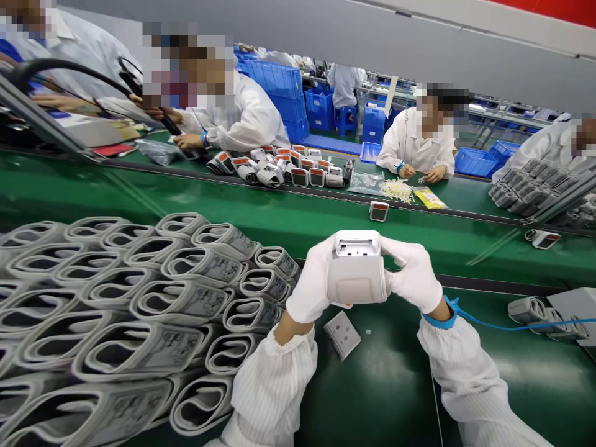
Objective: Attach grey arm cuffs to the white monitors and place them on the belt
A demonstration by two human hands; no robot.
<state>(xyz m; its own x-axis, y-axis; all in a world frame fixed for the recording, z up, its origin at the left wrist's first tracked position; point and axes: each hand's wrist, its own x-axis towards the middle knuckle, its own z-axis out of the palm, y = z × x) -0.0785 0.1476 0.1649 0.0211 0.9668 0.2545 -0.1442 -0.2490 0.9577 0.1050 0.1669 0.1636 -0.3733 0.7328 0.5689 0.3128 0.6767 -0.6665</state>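
Observation:
Both gloved hands hold a wrist blood pressure monitor (357,273) above the green bench. Its white housing faces up with the battery bay open, and its grey cuff hangs below. My left hand (313,282) grips the left side; my right hand (414,273) grips the right side, with a blue wrist strap at that wrist. Just below, on the bench, lies a small light-grey box-like piece (342,335), with a tiny white bit (368,331) beside it. Rolled grey cuffs (162,347) are stacked in rows to the left of my left arm.
A green conveyor belt (209,205) crosses ahead, carrying a monitor (379,211) and another (542,239) farther right. More rolled cuffs (531,310) lie at right by a white box (572,310). Co-workers in white coats sit opposite, near piled monitors (298,167). A blue cord (526,325) runs rightward.

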